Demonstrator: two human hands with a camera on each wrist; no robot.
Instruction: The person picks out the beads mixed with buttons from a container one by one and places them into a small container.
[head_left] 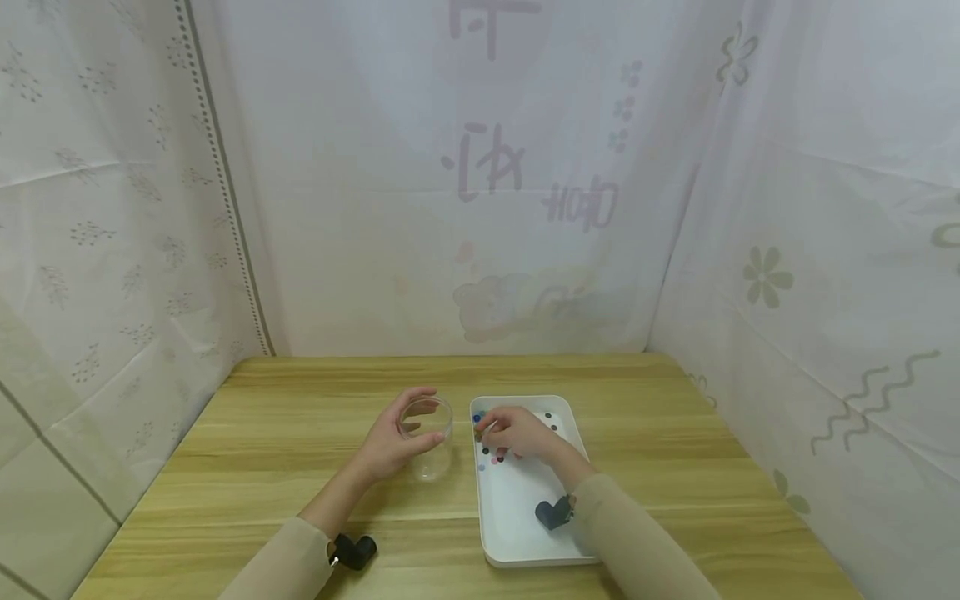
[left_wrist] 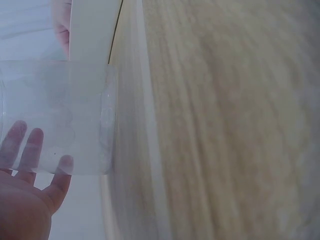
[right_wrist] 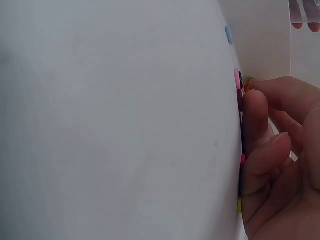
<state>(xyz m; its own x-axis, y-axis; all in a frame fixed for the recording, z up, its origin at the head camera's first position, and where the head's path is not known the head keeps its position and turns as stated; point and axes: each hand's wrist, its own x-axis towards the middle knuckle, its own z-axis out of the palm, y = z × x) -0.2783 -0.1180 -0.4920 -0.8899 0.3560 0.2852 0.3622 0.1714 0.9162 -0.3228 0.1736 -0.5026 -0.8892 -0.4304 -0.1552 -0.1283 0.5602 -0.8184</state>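
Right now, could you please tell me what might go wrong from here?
The right hand reaches among small pieces crowded near one side of the white tray, so it might scatter some or catch several together. Only the left hand holds the clear jar, which could slip or tip if that grip loosens.

Left fingers (head_left: 414,394) hold a clear jar (head_left: 429,468), right fingers (head_left: 491,419) perhaps touching discs (head_left: 485,451) in a tray (head_left: 517,512)

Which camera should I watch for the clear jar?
The head view: it shows the clear jar from rim to base, with the left hand around it. The left wrist view shows its wall up close, running to the left edge; the right wrist view catches only what seems a sliver, top right.
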